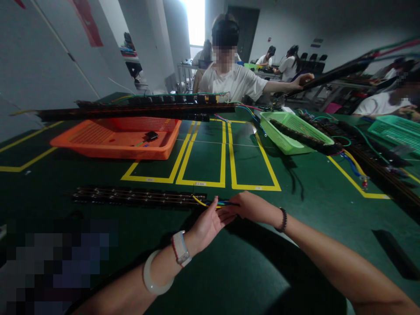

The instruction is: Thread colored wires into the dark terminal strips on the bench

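A long black strip (138,197) with rows of small parts lies flat on the green table (311,210) in front of me. Yellow, blue and green wires (210,203) come out of its right end. My left hand (206,223) reaches to that end, palm up, with its fingers pinched on the wires. My right hand (251,206) meets it from the right, fingers closed over the same wires. A white bangle and a watch sit on my left wrist, a dark bead bracelet on the right.
An orange basket (121,140) stands at the back left, a green basket (288,135) with a black strip at the back right. Yellow tape boxes (226,162) mark the table. Across it a person in white holds a long black strip (131,111). More strips and wires lie at right.
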Demonstrator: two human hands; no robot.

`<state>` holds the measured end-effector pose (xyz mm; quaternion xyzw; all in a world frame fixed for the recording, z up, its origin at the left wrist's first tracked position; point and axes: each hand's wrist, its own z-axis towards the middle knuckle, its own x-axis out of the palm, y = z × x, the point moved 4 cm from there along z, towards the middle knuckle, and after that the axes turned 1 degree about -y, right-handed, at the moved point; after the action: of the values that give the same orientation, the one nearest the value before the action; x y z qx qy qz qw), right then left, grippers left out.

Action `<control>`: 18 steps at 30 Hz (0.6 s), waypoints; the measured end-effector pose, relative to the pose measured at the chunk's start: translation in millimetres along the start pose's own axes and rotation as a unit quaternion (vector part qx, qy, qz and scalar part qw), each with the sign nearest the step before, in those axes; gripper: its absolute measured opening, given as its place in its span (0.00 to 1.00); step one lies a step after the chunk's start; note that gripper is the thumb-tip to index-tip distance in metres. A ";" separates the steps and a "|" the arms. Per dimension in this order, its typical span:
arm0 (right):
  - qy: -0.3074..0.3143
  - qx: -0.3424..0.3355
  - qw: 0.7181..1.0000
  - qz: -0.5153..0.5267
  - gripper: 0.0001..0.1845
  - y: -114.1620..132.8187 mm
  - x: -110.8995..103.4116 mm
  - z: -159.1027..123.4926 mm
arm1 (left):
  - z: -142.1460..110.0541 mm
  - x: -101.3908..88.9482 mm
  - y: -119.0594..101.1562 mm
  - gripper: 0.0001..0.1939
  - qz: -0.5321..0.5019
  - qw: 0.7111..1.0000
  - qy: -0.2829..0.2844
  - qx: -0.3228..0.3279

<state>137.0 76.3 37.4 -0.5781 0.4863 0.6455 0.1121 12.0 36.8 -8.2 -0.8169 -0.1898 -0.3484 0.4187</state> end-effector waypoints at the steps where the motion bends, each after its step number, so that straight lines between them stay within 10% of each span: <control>1: -0.022 0.009 0.998 -0.063 0.17 3.3 1.0 -1.3 | -0.6 0.8 -0.3 0.17 0.004 1.000 -0.002 0.008; 6: -0.053 0.021 0.977 -0.205 0.14 14.0 12.2 -7.4 | -2.0 3.8 -1.7 0.17 0.009 1.000 -0.014 0.020; 11: 0.016 0.011 0.994 0.107 0.24 -1.7 9.2 -0.9 | -0.7 3.5 -1.5 0.18 0.023 1.000 0.006 0.014; 18: 0.229 0.009 0.893 0.387 0.24 -23.7 16.3 9.8 | -2.5 10.2 -4.3 0.20 0.082 0.992 0.071 0.061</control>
<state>142.6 88.9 10.3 -0.4749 0.6895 0.4835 -0.2556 15.4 37.4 2.7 -0.7760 -0.1134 -0.3576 0.5070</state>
